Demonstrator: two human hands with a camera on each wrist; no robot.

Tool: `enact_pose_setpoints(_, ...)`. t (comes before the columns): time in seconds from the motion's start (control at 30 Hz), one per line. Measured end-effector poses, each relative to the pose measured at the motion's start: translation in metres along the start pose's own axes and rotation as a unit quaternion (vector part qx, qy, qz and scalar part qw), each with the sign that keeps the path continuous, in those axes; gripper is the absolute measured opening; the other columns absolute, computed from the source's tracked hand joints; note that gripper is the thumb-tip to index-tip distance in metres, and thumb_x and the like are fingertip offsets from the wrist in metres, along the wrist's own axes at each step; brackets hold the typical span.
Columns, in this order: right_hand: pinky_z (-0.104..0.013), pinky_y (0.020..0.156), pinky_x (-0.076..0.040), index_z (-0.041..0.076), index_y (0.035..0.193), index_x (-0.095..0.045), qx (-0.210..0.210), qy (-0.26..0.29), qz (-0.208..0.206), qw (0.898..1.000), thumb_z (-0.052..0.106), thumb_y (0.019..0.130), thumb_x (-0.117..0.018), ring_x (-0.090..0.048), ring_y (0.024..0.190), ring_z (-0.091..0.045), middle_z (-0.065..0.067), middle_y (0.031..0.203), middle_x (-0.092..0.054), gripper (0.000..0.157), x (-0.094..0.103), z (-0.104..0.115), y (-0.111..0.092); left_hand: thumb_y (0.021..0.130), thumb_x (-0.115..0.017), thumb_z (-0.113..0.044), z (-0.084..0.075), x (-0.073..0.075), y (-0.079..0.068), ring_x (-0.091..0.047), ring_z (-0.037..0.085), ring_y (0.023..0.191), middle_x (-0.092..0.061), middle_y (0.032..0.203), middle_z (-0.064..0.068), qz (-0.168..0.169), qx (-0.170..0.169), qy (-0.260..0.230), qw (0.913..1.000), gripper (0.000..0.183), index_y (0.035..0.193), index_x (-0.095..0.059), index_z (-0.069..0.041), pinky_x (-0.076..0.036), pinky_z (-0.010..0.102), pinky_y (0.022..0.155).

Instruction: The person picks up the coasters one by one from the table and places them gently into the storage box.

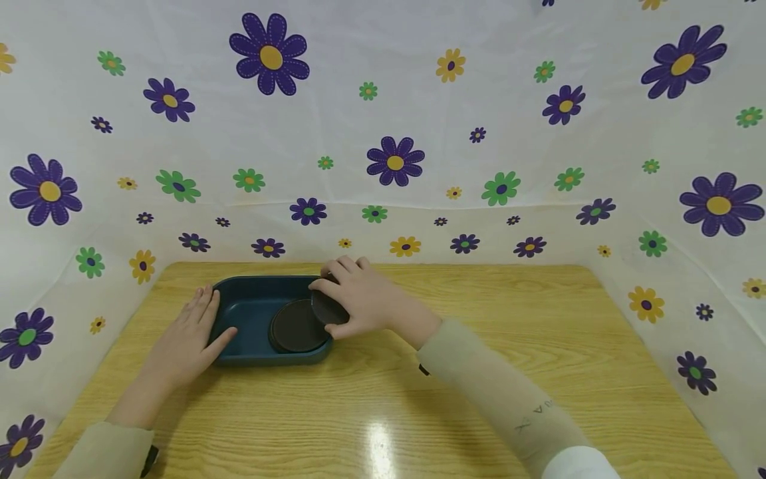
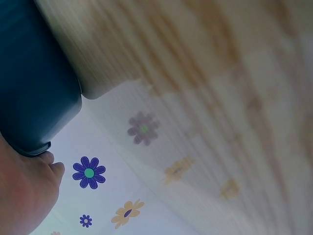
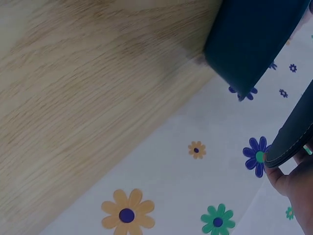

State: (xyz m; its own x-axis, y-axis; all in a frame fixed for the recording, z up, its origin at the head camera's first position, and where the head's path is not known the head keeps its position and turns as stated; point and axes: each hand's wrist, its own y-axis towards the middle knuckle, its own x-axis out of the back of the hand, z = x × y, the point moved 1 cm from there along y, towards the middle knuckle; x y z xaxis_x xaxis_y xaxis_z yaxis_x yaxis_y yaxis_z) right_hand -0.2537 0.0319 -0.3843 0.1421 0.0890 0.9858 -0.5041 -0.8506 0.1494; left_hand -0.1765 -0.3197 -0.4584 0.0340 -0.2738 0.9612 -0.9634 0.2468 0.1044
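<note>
A dark blue rectangular tray (image 1: pixel 247 326) with rounded corners stands on the table. Inside its right part lies a round dark brown coaster (image 1: pixel 299 326), apparently several stacked. My right hand (image 1: pixel 366 301) pinches another dark round coaster (image 1: pixel 326 310) by its edge, tilted above the tray's right end. In the right wrist view this held coaster (image 3: pixel 296 134) shows stitching along its rim and is apart from the tray wall (image 3: pixel 259 44). My left hand (image 1: pixel 184 340) rests against the tray's left side with fingers extended, its thumb over the front left corner.
The wooden table (image 1: pixel 479 359) reaches out to the right and in front of the tray. A white cloth (image 1: pixel 335 126) with printed flowers rises behind the table and along both sides.
</note>
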Motion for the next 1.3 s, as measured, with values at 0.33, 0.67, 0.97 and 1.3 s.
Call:
enact_pose_setpoints(0.33, -0.043, 0.102, -0.046, 0.03, 0.152, -0.052, 0.011, -0.007, 0.021, 1.0, 0.066, 0.091, -0.064, -0.043, 0.137, -0.023, -0.003, 0.149, -0.05, 0.072, -0.01, 0.016, 0.023, 0.11, -0.051, -0.048, -0.001, 0.001, 0.0, -0.007, 0.049, 0.164, -0.012, 0.173, 0.035, 0.003, 0.002, 0.001, 1.0, 0.089, 0.165, -0.014, 0.012, -0.002, 0.053, 0.137)
enact_pose_setpoints(0.67, -0.045, 0.105, -0.046, 0.031, 0.154, -0.049, 0.011, 0.006, 0.045, 0.999, 0.068, 0.093, -0.062, -0.044, 0.137, -0.022, -0.002, 0.154, -0.048, 0.073, -0.027, 0.024, 0.041, 0.111, -0.049, -0.05, -0.001, 0.001, 0.0, -0.007, 0.048, 0.165, -0.012, 0.174, 0.034, -0.001, -0.001, 0.002, 1.0, 0.089, 0.165, -0.014, 0.011, -0.001, 0.053, 0.138)
enact_pose_setpoints(0.97, -0.044, 0.109, -0.047, 0.031, 0.156, -0.049, 0.021, -0.016, 0.059, 0.998, 0.072, 0.094, -0.059, -0.045, 0.141, -0.022, -0.002, 0.156, -0.047, 0.075, -0.032, 0.035, 0.054, 0.111, -0.048, -0.05, -0.002, 0.0, -0.001, -0.007, 0.048, 0.165, -0.012, 0.174, 0.034, 0.003, 0.004, 0.002, 1.0, 0.089, 0.165, -0.014, 0.011, -0.002, 0.053, 0.137)
enact_pose_setpoints(1.3, -0.045, 0.108, -0.045, 0.032, 0.156, -0.049, 0.015, -0.007, 0.063, 0.998, 0.071, 0.096, -0.059, -0.042, 0.139, -0.02, 0.0, 0.155, -0.046, 0.072, -0.044, 0.041, 0.063, 0.111, -0.051, -0.047, -0.003, 0.001, -0.001, -0.008, 0.049, 0.164, -0.01, 0.175, 0.032, -0.006, 0.003, -0.002, 1.0, 0.088, 0.166, -0.014, 0.011, -0.002, 0.052, 0.138)
